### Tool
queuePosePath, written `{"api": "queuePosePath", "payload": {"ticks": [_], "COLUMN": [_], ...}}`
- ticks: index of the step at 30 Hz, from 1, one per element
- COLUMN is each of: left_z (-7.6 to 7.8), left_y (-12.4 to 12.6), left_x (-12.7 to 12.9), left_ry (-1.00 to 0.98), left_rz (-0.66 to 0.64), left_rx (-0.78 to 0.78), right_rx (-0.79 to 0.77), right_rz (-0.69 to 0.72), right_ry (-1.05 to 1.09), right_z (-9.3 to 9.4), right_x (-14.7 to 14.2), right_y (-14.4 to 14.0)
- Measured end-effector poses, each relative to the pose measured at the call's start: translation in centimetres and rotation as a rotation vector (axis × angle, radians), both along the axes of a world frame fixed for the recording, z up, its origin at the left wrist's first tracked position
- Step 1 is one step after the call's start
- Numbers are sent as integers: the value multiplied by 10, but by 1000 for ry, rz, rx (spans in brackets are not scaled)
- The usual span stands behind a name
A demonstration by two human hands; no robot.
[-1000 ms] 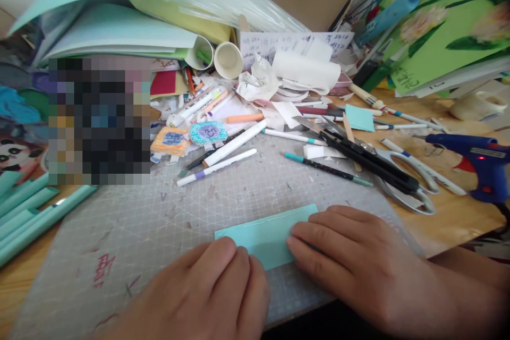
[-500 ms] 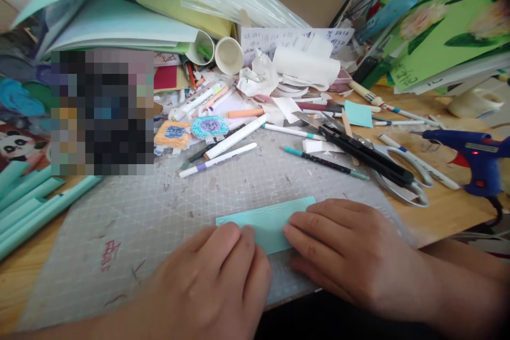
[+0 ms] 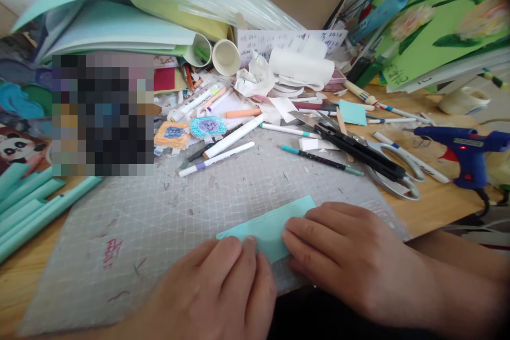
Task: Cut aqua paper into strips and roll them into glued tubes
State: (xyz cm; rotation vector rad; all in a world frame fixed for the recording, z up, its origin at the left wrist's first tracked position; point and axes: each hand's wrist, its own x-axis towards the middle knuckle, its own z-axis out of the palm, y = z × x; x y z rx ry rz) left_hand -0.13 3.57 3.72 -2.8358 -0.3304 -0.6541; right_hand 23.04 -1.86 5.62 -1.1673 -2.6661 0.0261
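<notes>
A folded strip of turquoise paper (image 3: 274, 223) lies slanted across the front of the grey cutting mat (image 3: 159, 244), its right end tipped away from me. My left hand (image 3: 223, 281) is closed on the strip's left end, fingers curled and pressed together. At the right end, my right hand (image 3: 342, 249) grips the paper with its fingers over the top, and the thumb is hidden. A crease line runs along the strip's far edge. The near edge is partly covered by my hands.
Scissors (image 3: 394, 186), a black utility knife (image 3: 358, 154) and several markers (image 3: 217, 159) lie behind the strip. A blue glue gun (image 3: 470, 154) with a red light stands at the right. Rolled turquoise paper tubes (image 3: 51, 212) sit at the left. Papers and cups crowd the back.
The strip has tilted slightly more, its left part coming a little nearer to me. Both hands have shifted slightly toward me and keep their hold. The view has turned slightly to the right.
</notes>
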Motion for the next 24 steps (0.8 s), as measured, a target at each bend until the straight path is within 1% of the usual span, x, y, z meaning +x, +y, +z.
{"api": "queuePosePath", "payload": {"ticks": [2, 5, 8, 10, 13, 17, 24], "left_z": [-4, -8, -6, -2, 2, 5, 11], "left_y": [-3, -11, -18, -22, -24, -22, -13], "left_x": [0, 1, 2, 2, 0, -3, 2], "left_ry": [-45, -61, -25, 7, 38, 37, 115], "left_rz": [-21, -36, -38, 8, 50, -16, 21], "left_rx": [31, 59, 28, -4, -33, -53, -101], "right_rx": [-23, -11, 18, 16, 1, 22, 86], "right_rz": [-9, -35, -39, -39, -70, -80, -77], "right_ry": [-13, -11, -18, -7, 38, 112, 98], "right_z": [0, 1, 3, 4, 7, 8, 2], "right_x": [1, 1, 2, 3, 5, 6, 10], "right_y": [-8, -21, -31, -34, -33, -26, -23]}}
